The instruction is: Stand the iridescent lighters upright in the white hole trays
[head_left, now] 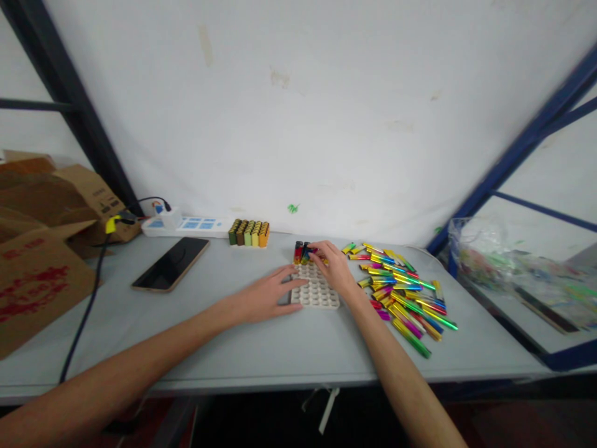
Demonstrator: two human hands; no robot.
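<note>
Lighter [310, 254] sits pinched in right fingers [321, 247]; spread left fingers [286, 287] touch tray [315, 305].

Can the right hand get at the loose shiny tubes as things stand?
Probably yes: the right hand is at the far end of the white tray, but the shiny tubes lie loose just to its right, with no barrier showing between.
</note>
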